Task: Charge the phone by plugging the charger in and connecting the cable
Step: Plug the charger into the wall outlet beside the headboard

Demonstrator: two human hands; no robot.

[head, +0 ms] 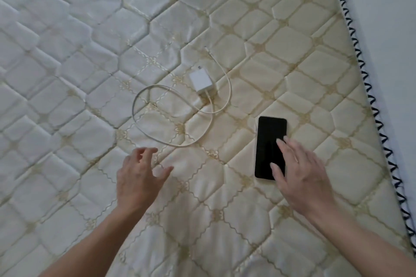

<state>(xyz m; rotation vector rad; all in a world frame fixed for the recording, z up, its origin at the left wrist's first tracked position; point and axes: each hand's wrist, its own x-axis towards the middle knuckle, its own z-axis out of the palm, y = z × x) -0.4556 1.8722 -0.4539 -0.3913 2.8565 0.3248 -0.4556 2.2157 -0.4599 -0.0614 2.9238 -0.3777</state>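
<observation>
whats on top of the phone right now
The right hand is over the phone, its fingertips overlapping the dark screen; actual contact cannot be judged. The hand hides the phone's lower right corner. The cable lies apart, not connected.

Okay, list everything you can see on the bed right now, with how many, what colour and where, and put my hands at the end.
Mattress: one, cream quilted with gold stitching, fills the view; its black-and-white corded edge runs down the right.
Charger: one, white, centre of the mattress, prongs facing away, not plugged in.
Cable: one, white, attached to the charger, looped to its left, free end lying beyond the charger.
Phone: one, black screen up and dark, right of the cable, no cable connected.
Wall: pale, far right.
Left hand: open, just short of the cable loop, holding nothing.
Right hand: open, fingers over the phone's near right edge, not gripping.
</observation>
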